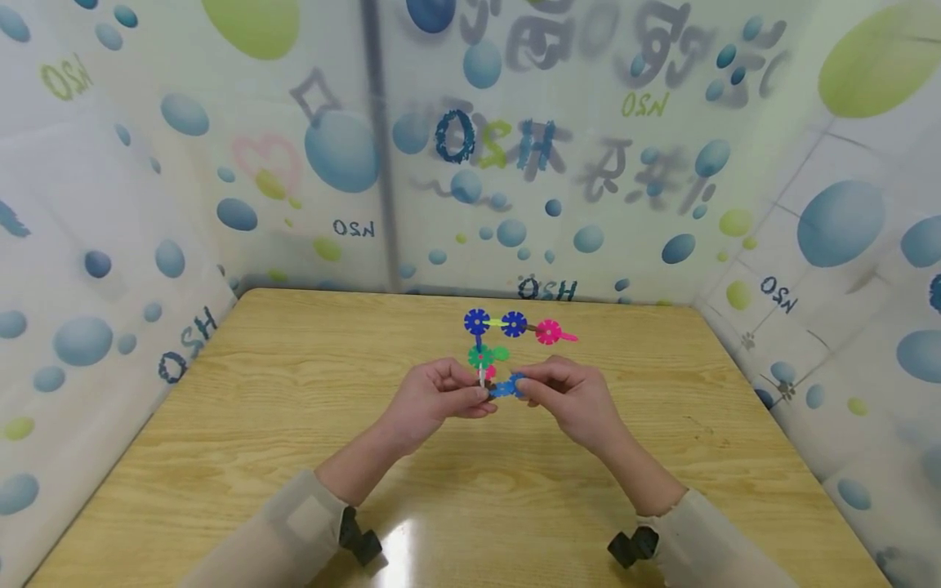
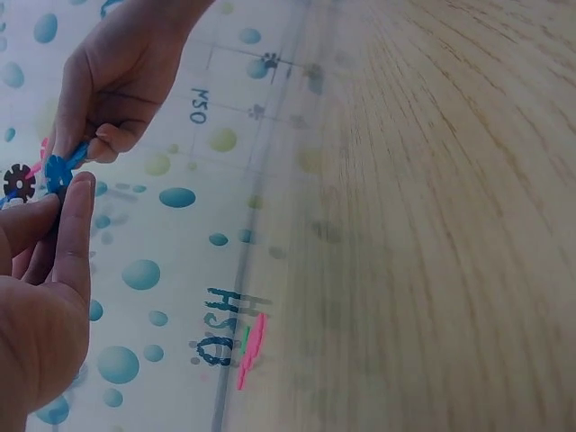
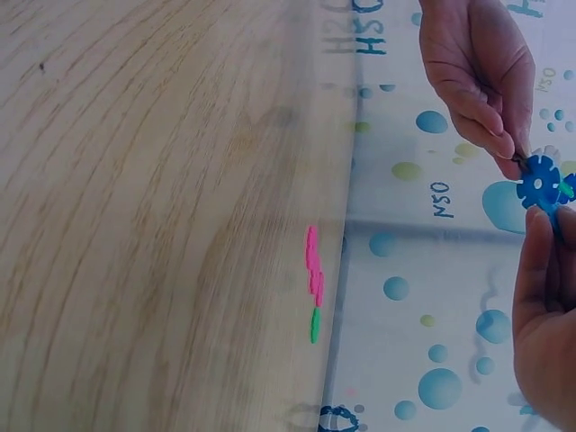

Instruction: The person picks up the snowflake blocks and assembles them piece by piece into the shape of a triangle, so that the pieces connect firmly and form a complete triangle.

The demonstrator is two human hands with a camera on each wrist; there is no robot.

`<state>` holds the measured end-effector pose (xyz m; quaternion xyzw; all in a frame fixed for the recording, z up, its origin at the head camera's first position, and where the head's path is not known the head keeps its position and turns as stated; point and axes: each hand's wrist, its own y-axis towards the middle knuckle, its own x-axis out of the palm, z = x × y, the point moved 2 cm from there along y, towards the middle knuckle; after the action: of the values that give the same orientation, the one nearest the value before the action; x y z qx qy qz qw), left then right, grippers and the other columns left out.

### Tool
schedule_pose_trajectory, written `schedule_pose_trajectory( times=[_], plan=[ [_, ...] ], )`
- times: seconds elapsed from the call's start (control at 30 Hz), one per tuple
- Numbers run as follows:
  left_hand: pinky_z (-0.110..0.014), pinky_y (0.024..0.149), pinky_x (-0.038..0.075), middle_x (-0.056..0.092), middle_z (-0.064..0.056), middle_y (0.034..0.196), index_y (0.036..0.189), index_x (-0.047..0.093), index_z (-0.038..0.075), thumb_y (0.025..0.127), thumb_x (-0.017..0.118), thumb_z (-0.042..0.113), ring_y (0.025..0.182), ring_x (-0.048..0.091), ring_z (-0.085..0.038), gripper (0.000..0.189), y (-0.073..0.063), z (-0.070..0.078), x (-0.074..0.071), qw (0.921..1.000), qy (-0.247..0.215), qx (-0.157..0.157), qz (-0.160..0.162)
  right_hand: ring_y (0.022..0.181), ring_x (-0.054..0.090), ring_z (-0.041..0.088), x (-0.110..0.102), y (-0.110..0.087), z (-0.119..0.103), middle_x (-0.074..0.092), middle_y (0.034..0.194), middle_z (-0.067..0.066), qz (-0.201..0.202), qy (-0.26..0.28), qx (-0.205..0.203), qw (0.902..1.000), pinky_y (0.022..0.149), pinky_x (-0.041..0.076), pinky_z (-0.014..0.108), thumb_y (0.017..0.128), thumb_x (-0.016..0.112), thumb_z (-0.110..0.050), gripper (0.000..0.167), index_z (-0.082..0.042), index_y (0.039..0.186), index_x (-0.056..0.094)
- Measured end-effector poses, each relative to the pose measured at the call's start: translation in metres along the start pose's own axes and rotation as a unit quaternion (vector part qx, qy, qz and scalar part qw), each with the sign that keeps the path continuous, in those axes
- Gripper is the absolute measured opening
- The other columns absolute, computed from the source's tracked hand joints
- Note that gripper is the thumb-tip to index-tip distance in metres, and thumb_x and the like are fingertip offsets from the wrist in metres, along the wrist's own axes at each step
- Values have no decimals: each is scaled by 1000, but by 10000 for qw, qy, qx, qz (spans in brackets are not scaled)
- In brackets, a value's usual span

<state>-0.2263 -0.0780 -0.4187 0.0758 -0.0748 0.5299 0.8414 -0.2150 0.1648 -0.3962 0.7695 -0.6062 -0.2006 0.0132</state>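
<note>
Blue discs (image 1: 504,389) bridge right fingers (image 1: 542,372), pinching 1, and left fingers (image 1: 465,398), clamping another piece (image 1: 492,394).

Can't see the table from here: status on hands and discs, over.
Left hand holding disc chain. Right hand pinching blue disc at its near end. Pink pieces lying beyond on table; nothing visibly blocking.

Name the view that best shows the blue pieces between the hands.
Right wrist view: among the blue pieces, one faces the camera, notches and center hole clear. The left wrist view shows them tilted; the head view, small between left hand and right hand.
</note>
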Motion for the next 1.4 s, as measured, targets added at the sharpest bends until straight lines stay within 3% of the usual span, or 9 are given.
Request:
schedule_pose_trajectory(
  times=[0.2,0.4,0.57,0.77,0.87,0.97,1.13,1.27,1.4],
  plan=[
    [-39,88,67,80,-29,112,114,65,-15,103,75,2,94,84,-20,22,1,2,-1,10000,-20,-18,35,84,72,12,0,1,1,74,94,1,54,-31,-35,10000,78,62,27,105,75,-11,18,-3,118,83],
    [-38,91,67,84,-12,107,113,66,-4,106,69,-1,98,84,-19,9,4,6,-4,9999,66,13,140,87,72,12,4,4,1,75,103,7,126,-31,-125,9998,82,63,25,106,74,-12,20,-4,123,81],
    [-37,92,66,83,-9,108,113,68,2,106,70,0,100,84,-20,8,3,5,-9,9996,84,-69,255,88,73,13,7,7,3,76,107,4,-43,84,29,10000,84,64,26,106,74,-14,24,-3,127,79],
    [-39,93,66,81,-8,110,116,67,0,106,70,1,99,83,-19,11,1,6,-16,9992,112,-17,376,90,74,14,6,9,9,77,105,5,-184,47,218,9996,85,64,29,107,73,-18,25,-6,128,77],
    [-41,94,66,80,-7,109,115,66,0,106,69,0,97,83,-18,10,0,8,-20,9990,135,56,422,93,74,15,3,11,15,78,108,4,-185,-92,379,9991,86,65,31,109,71,-22,24,-7,127,77],
    [-40,93,66,79,-6,108,115,66,1,106,69,-2,98,83,-18,10,-1,9,-23,9988,113,110,453,98,75,24,0,15,24,79,110,5,-206,-329,547,9977,88,66,38,110,70,-26,25,-10,127,78],
    [-38,92,67,78,-6,106,115,65,2,105,68,-4,98,83,-18,12,-2,12,-25,9988,-10,145,473,109,73,43,-3,31,43,77,120,22,-587,-564,937,9923,94,64,54,110,69,-28,28,-8,129,77],
    [-37,92,67,78,-6,106,116,65,1,105,68,-3,97,83,-18,12,-2,13,-25,9988,-39,103,486,106,73,34,-5,49,61,76,125,21,-946,-834,1450,9814,93,64,48,110,69,-28,28,-9,130,76],
    [-37,92,67,78,-6,107,117,64,1,106,69,-2,98,83,-18,13,-3,15,-24,9988,-8,66,495,90,68,22,-8,67,78,77,113,11,-1004,-1150,1874,9704,78,59,35,110,69,-30,24,-15,127,78]
  ],
)
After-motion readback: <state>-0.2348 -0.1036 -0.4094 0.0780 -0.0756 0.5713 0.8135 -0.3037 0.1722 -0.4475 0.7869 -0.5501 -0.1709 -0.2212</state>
